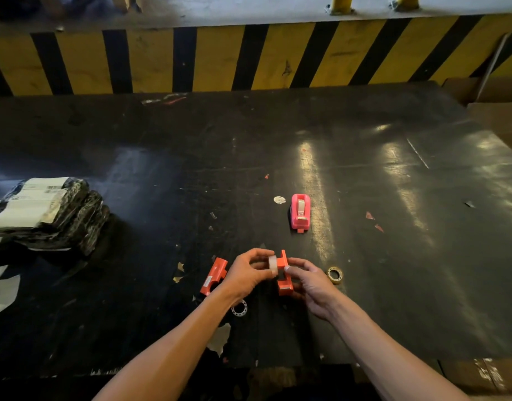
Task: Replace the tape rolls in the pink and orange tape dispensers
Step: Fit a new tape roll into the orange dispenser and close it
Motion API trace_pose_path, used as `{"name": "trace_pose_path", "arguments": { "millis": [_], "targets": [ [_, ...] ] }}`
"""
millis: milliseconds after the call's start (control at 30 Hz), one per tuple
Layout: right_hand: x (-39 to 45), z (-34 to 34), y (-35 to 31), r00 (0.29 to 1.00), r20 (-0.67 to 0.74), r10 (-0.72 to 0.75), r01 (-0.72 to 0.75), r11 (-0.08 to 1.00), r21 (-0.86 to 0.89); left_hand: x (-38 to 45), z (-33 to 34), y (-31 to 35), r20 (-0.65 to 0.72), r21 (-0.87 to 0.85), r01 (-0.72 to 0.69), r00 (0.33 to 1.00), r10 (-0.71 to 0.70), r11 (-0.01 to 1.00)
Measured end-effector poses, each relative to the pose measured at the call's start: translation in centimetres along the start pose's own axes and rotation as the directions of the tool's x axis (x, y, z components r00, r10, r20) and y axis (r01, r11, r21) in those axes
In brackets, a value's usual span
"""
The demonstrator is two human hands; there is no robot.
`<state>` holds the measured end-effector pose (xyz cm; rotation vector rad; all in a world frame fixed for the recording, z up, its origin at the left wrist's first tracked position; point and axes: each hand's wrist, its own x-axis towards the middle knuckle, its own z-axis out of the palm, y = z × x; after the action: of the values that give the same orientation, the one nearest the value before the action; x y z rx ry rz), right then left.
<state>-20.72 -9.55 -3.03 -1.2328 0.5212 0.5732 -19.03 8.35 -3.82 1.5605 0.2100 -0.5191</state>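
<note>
- A small white tape roll [273,264] is pinched between the thumb and fingers of the left hand [246,273], held just above the dark bench [393,256]
- The roll is pressed right against an orange dispenser piece [284,274], which is gripped from the right side by the right hand [312,287]
- The upper end of that orange piece is raised beside the roll, while its lower end is seen between the two hands; whether it rests on the bench cannot be told
- A second orange piece [213,275] is left lying on the bench just to the left of the left hand, tilted, untouched
- The pink dispenser [300,212] is stood on the bench farther back, well apart from both hands, with a pale roll seen seated in its top
- A yellowish tape roll [335,275] is laid flat on the bench just beside the right hand, on its right
- A white ring-shaped core [239,308] is seen on the bench under the left wrist
- A small white disc [279,200] is lying near the pink dispenser, to its left
- A stack of black wrapped parcels [43,212] with white labels is piled at the left edge of the bench
- A yellow and black striped barrier [220,59] is run along the far side of the bench
</note>
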Motion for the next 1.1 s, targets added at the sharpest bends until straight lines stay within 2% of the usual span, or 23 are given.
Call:
{"name": "trace_pose_path", "arguments": {
  "millis": [267,433,533,667,733,800,867,900,1000,1033,1100],
  "targets": [
    [0.2,-0.5,0.2,0.999,0.024,0.030,-0.030,1.000,-0.001,-0.3,-0.3,-0.3,0.020,0.198,-0.122,0.992,0.121,0.972],
    [0.3,-0.2,0.5,0.993,0.099,0.056,-0.061,0.997,0.049,-0.5,-0.1,-0.2,0.028,0.214,-0.164,0.986,0.162,0.963],
    [0.2,-0.2,0.6,0.992,0.100,0.076,-0.081,0.995,0.054,-0.7,-0.1,-0.2,0.028,0.249,-0.177,0.984,0.176,0.952],
    [0.1,-0.3,0.8,0.992,0.083,0.090,-0.096,0.994,0.061,-1.1,-1.0,-0.8,0.100,0.304,-0.215,0.976,0.193,0.928],
    [0.2,-0.4,0.9,0.993,0.078,0.088,-0.093,0.993,0.071,-1.4,-1.5,-1.0,0.070,0.334,-0.209,0.978,0.197,0.919],
    [0.3,-0.4,0.9,0.993,0.068,0.095,-0.100,0.992,0.077,-1.6,-2.2,-1.1,-0.049,0.433,-0.201,0.968,0.246,0.879],
    [0.4,-0.5,0.9,0.993,0.060,0.105,-0.109,0.991,0.080,-1.7,-3.1,-1.2,-0.204,0.580,-0.142,0.928,0.312,0.802],
    [0.4,-0.6,0.9,0.993,0.056,0.109,-0.113,0.990,0.079,-1.6,-3.8,-1.3,-0.270,0.639,-0.063,0.915,0.299,0.767],
    [0.5,-0.5,1.0,0.991,0.057,0.118,-0.122,0.990,0.070,-1.2,-5.8,-1.9,-0.423,0.690,0.261,0.902,0.083,0.675],
    [0.5,-0.4,1.1,0.991,0.058,0.120,-0.123,0.990,0.066,-1.1,-6.3,-2.1,-0.443,0.689,0.328,0.896,0.017,0.646],
    [0.5,-0.3,1.3,0.991,0.063,0.121,-0.125,0.990,0.059,-0.9,-6.9,-2.7,-0.442,0.699,0.363,0.897,-0.027,0.616]
  ]
}}
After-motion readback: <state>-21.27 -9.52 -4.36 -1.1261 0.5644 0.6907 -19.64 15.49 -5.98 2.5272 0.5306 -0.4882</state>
